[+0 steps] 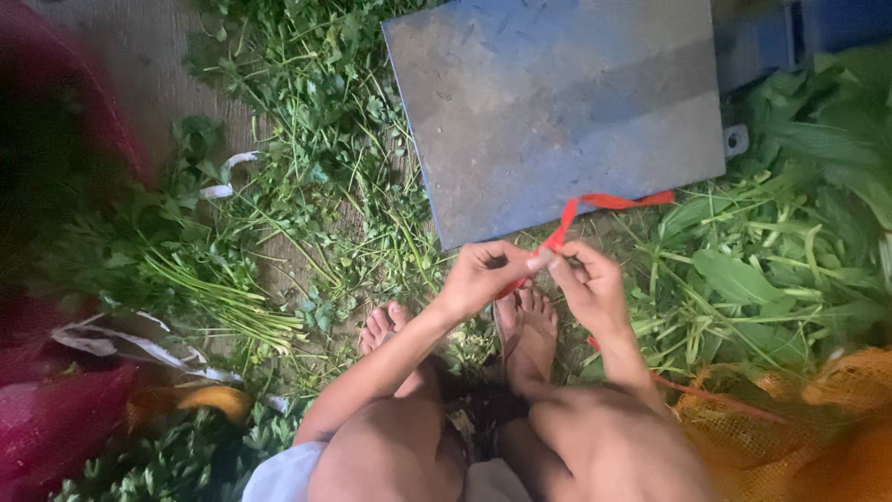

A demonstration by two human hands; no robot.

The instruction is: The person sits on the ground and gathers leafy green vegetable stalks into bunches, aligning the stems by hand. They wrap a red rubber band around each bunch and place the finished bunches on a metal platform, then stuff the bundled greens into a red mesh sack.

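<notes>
Red ribbon [569, 221] is pinched between the fingertips of both hands, just above the bare feet [526, 327] and at the lower edge of a blue metal plate [557, 102]. The left hand [483, 275] is closed on the ribbon from the left side, and the right hand [589, 284] is closed on it from the right, so the fingers are touching. Green leafy stems [218, 288] are spread on the ground around. An orange net bag [790, 418] is seen at the lower right.
</notes>
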